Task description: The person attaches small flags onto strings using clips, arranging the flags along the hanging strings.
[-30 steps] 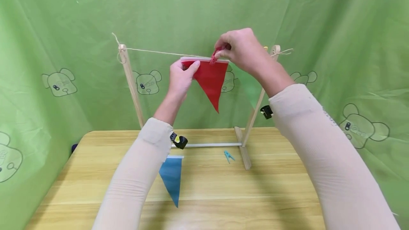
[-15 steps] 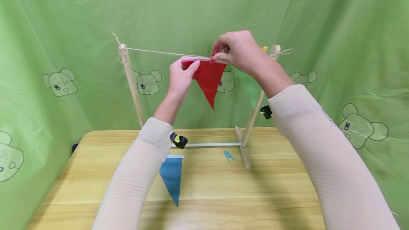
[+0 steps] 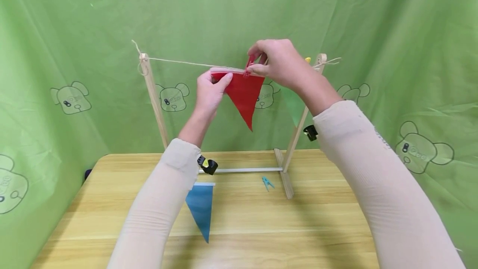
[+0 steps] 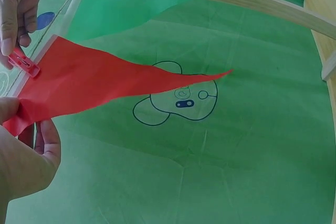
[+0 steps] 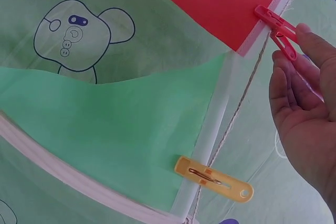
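My left hand (image 3: pixel 210 92) pinches the white-edged top of a red triangular pennant (image 3: pixel 246 94) near its left corner, thumb in front. With thumb and fingers my right hand (image 3: pixel 278 61) holds a red clothespin (image 5: pixel 275 27), whose jaws sit over the pennant's white top edge toward the right corner. The string (image 3: pixel 179 61) runs along that edge. In the right wrist view a green pennant (image 5: pixel 121 135) hangs beside the red one, with a yellow clothespin (image 5: pixel 214 178) on its white edge and the string. The red pennant's point hangs free below my hands.
Two wooden posts (image 3: pixel 154 99) carry the string, joined low down by a white bar (image 3: pixel 246 169). On the wooden table (image 3: pixel 261 227) lie a blue pennant (image 3: pixel 201 206), partly behind my left sleeve, and a light-blue clothespin (image 3: pixel 267 183). Green printed cloth surrounds the table.
Both hands stay nearly in place. The right hand, with the red clothespin, has dropped slightly along with the pennant's right corner. The pennant's tip has swung a little left.
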A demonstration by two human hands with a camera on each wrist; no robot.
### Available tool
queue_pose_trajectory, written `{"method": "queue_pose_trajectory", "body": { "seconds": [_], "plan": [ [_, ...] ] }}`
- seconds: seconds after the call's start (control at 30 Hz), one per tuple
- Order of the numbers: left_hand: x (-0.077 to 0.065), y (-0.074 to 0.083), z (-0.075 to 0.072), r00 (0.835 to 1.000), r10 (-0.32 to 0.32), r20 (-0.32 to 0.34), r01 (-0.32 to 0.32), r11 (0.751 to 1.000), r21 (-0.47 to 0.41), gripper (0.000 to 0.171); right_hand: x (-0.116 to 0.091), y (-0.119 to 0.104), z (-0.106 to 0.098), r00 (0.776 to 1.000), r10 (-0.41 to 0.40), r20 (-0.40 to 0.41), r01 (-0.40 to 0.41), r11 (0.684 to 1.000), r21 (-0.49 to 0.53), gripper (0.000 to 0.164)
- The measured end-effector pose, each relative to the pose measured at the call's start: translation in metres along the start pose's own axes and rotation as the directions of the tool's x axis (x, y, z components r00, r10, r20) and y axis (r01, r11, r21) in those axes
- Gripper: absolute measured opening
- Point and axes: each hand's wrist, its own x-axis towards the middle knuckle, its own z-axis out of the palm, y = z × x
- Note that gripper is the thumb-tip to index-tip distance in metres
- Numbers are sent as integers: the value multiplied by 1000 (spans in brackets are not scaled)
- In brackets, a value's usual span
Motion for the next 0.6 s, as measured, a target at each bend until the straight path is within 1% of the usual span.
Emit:
{"method": "queue_pose_trajectory", "body": {
  "seconds": [0.23, 0.4, 0.6],
  "plan": [
    [-1, 0, -3, 1000, -23, -3, 23, 1000, 18, 19, -1, 2, 1, 1000, 11, 10, -11, 1000, 10, 48],
    [-1, -3, -4, 1000, -20, -3, 20, 1000, 25, 20, -2, 3, 4, 1000, 16, 7, -16, 1000, 21, 46],
    [-1, -4, -3, 1000, 6, -3, -6, 1000, 24, 21, -4, 5, 5, 1000, -20, -23, 20, 1000, 18, 38]
  ]
}}
